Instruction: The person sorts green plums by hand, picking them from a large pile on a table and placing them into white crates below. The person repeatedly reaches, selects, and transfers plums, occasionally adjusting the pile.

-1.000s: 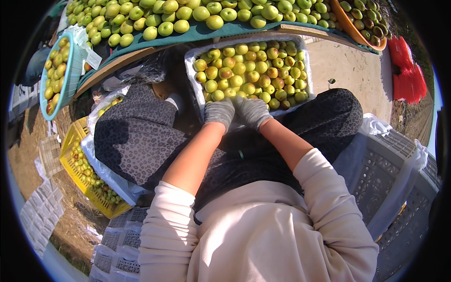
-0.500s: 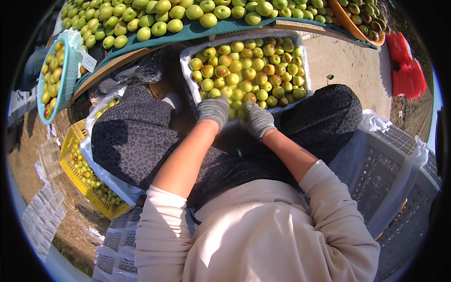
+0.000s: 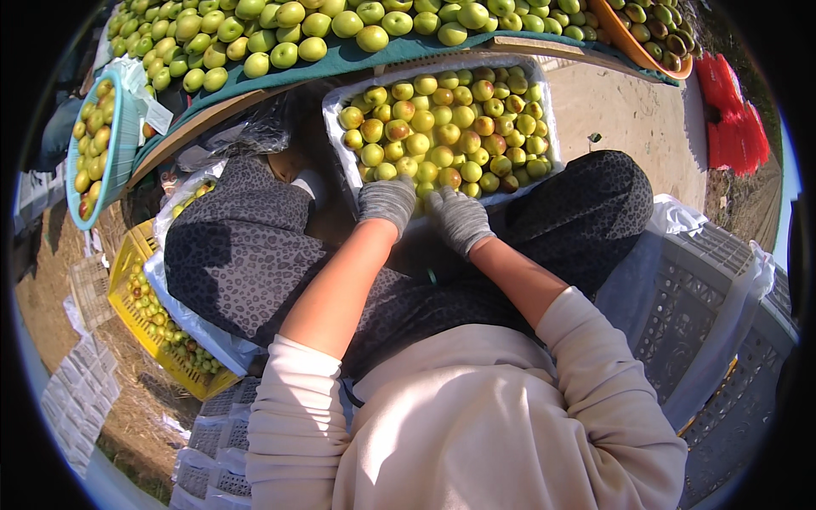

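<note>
Between my knees stands a crate (image 3: pixel 554 127) lined with white, filled with round yellow-green jujubes (image 3: pixel 463 116), many with reddish-brown patches. My left hand (image 3: pixel 387 204), in a grey knitted glove, lies at the crate's near edge with its fingers curled down among the closest fruits. Just right of it, my right hand (image 3: pixel 459 221), gloved alike, has bent fingers touching the near row of fruits. A small gap separates the two hands. Both sets of fingertips are partly hidden, so what they grip does not show.
Beyond the crate, a green-cloth-covered table (image 3: pixel 357 64) bears heaped green fruits. A blue basket (image 3: pixel 127 127) of fruit is left, an orange basket (image 3: pixel 633 42) far right. A yellow crate (image 3: pixel 127 255) sits by my left leg, grey crates (image 3: pixel 688 289) at my right. Red bags (image 3: pixel 735 119) lie far right.
My right hand has shifted slightly left, closer to my left hand. The left hand stays nearly in place, and the whole view has shifted a little.
</note>
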The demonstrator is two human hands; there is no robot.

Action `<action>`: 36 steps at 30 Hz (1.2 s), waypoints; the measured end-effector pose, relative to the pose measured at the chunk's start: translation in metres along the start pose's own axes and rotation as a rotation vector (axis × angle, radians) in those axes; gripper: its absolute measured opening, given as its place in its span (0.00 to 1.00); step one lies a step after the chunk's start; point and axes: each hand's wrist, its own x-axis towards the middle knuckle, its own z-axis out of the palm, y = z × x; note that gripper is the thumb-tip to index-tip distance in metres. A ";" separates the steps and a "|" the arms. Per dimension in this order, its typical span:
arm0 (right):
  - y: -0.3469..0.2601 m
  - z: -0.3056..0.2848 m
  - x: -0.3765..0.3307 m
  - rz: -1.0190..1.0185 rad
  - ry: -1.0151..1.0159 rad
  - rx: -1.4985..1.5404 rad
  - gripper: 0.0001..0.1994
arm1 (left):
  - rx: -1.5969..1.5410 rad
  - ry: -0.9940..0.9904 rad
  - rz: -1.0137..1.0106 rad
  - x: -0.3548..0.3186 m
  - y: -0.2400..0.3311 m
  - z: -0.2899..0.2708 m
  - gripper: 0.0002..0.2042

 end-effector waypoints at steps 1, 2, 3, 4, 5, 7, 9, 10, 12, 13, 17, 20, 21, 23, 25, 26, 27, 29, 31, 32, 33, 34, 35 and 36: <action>-0.001 -0.002 0.000 0.031 -0.006 0.028 0.09 | 0.017 -0.010 0.007 -0.001 0.001 -0.002 0.13; -0.001 -0.005 -0.001 0.069 -0.001 0.094 0.10 | 0.034 -0.006 0.011 -0.003 0.002 -0.004 0.13; 0.000 -0.007 -0.004 0.108 0.028 0.161 0.11 | 0.036 -0.017 0.013 -0.004 0.002 -0.006 0.13; 0.001 -0.010 -0.007 0.154 0.016 0.227 0.12 | 0.039 -0.015 0.015 -0.005 0.003 -0.008 0.13; 0.004 -0.012 -0.008 0.201 -0.016 0.309 0.15 | 0.043 -0.016 0.008 -0.006 0.003 -0.009 0.13; 0.008 -0.012 -0.011 0.312 -0.135 0.470 0.22 | 0.032 -0.014 0.022 -0.006 0.004 -0.010 0.13; 0.010 -0.008 -0.011 0.345 -0.124 0.535 0.26 | 0.033 -0.002 0.025 -0.006 0.004 -0.009 0.13; 0.010 -0.005 -0.011 0.370 -0.109 0.567 0.29 | 0.037 0.010 0.024 -0.006 0.004 -0.008 0.13; 0.007 0.004 -0.010 0.323 -0.099 0.563 0.33 | 0.042 0.014 0.024 -0.006 0.004 -0.008 0.13; 0.006 0.008 -0.010 0.326 -0.119 0.562 0.35 | 0.044 0.006 0.026 -0.006 0.004 -0.008 0.13; 0.006 0.018 -0.012 0.289 -0.224 0.535 0.38 | 0.081 0.019 0.064 -0.010 0.007 -0.010 0.13; 0.013 0.020 -0.008 0.252 -0.236 0.529 0.39 | 0.136 0.058 0.157 -0.013 0.011 -0.010 0.12; 0.014 0.021 -0.006 0.233 -0.209 0.528 0.39 | 0.162 0.067 0.194 -0.014 0.012 -0.009 0.12; 0.018 0.023 -0.002 0.209 -0.194 0.522 0.38 | 0.218 0.082 0.265 -0.014 0.015 -0.006 0.12; 0.021 0.025 0.000 0.203 -0.216 0.511 0.37 | 0.233 0.064 0.277 -0.013 0.018 -0.003 0.12; 0.022 0.027 0.000 0.207 -0.206 0.516 0.36 | 0.246 0.041 0.281 -0.013 0.020 -0.002 0.12; 0.024 0.028 0.000 0.210 -0.196 0.521 0.35 | 0.254 0.043 0.280 -0.012 0.020 -0.001 0.12; 0.026 0.030 -0.001 0.218 -0.198 0.525 0.34 | 0.269 0.047 0.276 -0.011 0.021 0.001 0.12; 0.027 0.032 0.000 0.215 -0.212 0.530 0.34 | 0.283 0.035 0.274 -0.011 0.021 0.002 0.12; 0.028 0.032 0.000 0.181 -0.214 0.493 0.34 | 0.289 0.029 0.273 -0.011 0.021 0.002 0.13; 0.027 0.032 0.001 0.137 -0.205 0.462 0.34 | 0.285 0.030 0.264 -0.011 0.021 0.002 0.12; 0.027 0.030 0.001 0.163 -0.251 0.440 0.34 | 0.280 0.031 0.256 -0.011 0.022 0.002 0.12; 0.026 0.028 0.002 0.141 -0.218 0.447 0.33 | 0.283 0.026 0.248 -0.011 0.022 0.003 0.12; 0.026 0.025 0.001 0.187 -0.239 0.463 0.33 | 0.249 0.044 0.237 -0.011 0.021 0.003 0.12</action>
